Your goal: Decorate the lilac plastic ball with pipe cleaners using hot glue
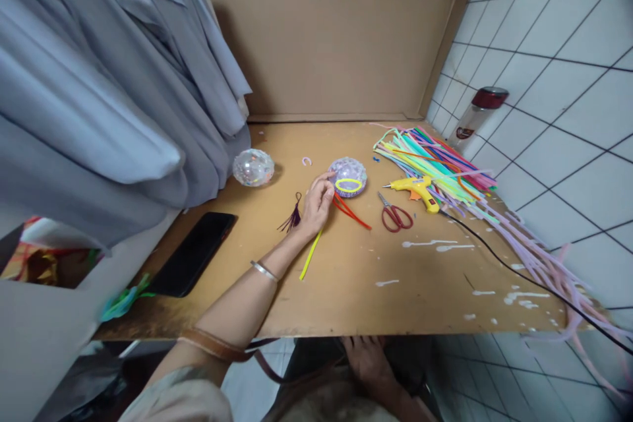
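Round lilac ball with a rough rim (349, 171): In our head-camera view it sits mid-table on a white-streaked tan tabletop (341, 297), at the left hand's fingertips; we judge that a sideways nudge could set its curved body rolling.
Bare left hand (316, 206): Its fingers are half bent, tips at the ball's left edge; we cannot tell whether they grip anything.
Bare right hand (368, 362): It lies over the lap below the table edge, fingers loosely extended, grasping nothing we can see; with one hand aloft, we think the ball could slip for want of a second support.
Thin yellow oval ring (349, 180): On the ball's near face; should its hold be weak, a brushing finger could knock it askew.
Yellow plastic glue gun (418, 186): Its nozzle points toward the ball; we cannot tell if it is hot, but a hot tip could burn a reaching hand, and a snag on the thin black cord (475, 230) could drag it.
Balls: Two, counting a clear round ball flecked with colour (253, 167).
Strips: One narrow yellow strip (310, 255), at least two orange-red strands (352, 211); the multicoloured bundle of thin stems (435, 161) defies our count.
Tools: One glue gun, one pair of red-handled metal scissors (388, 207).
Singles: One ring, one dark purple tassel (293, 218), one flat black phone (195, 254).
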The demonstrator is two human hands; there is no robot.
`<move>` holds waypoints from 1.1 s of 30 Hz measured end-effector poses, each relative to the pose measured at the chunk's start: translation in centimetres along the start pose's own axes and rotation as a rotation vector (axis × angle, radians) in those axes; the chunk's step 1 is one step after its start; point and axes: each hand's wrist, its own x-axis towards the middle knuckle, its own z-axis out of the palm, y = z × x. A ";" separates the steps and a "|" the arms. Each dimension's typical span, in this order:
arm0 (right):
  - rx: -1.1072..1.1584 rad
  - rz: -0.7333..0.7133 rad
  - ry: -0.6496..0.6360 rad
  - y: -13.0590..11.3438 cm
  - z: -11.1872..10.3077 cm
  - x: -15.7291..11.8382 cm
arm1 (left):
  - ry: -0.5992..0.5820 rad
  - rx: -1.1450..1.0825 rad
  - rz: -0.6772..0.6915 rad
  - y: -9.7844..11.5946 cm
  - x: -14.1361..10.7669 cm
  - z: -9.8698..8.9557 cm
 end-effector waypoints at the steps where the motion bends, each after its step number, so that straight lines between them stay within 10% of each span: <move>1: -0.006 0.046 -0.014 -0.3 0.0 0.1 | -0.004 0.003 -0.003 0.0 0.0 0.0; 12: 0.165 -0.133 -0.308 -3.6 -5.0 -2.1 | 0.013 -0.025 -0.003 -0.3 0.1 -0.1; 17: 0.538 -0.219 -0.349 -5.4 -15.1 -2.6 | 0.024 -0.018 -0.011 -0.4 0.2 -0.1; 23: 0.714 -0.334 0.010 -5.8 -25.1 1.2 | 0.027 -0.029 0.010 -0.6 0.3 0.0; 29: 0.553 -0.022 0.817 -0.5 -25.4 12.5 | 0.030 -0.061 0.001 -0.7 0.4 0.2; 33: 0.488 0.178 1.057 5.0 -25.0 19.9 | 0.030 -0.062 0.015 -0.8 0.5 0.3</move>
